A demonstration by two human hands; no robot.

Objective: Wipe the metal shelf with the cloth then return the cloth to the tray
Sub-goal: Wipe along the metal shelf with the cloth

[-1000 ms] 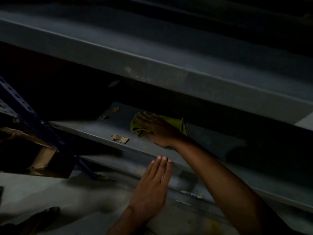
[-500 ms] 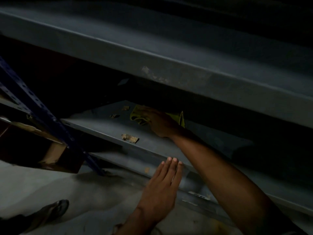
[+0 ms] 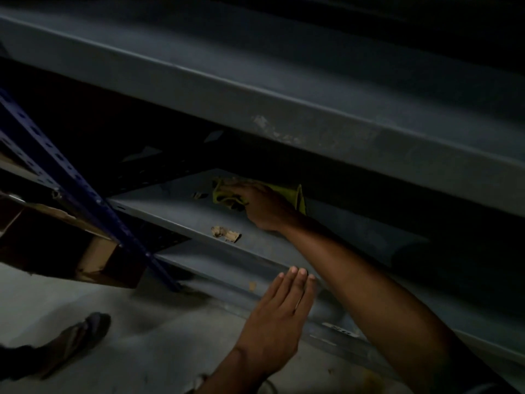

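A yellow-green cloth (image 3: 299, 195) lies on the lower grey metal shelf (image 3: 176, 214), deep under the shelf above. My right hand (image 3: 264, 207) reaches in over it, and its fingers curl round the bunched left end of the cloth. My left hand (image 3: 279, 311) is held flat, fingers straight and together, its fingertips against the shelf's front lip. Torn brown scraps (image 3: 225, 233) lie on the shelf in front of the cloth, and a smaller scrap (image 3: 199, 195) lies just left of it. No tray is in view.
A thick grey upper shelf beam (image 3: 284, 109) runs across above my arm. A blue perforated upright (image 3: 85, 194) stands at the left beside a cardboard box (image 3: 93, 260). A sandalled foot (image 3: 76, 336) rests on the concrete floor at lower left.
My right hand has slid the cloth farther back and left along the shelf, bunching it. The left hand keeps its place at the front lip.
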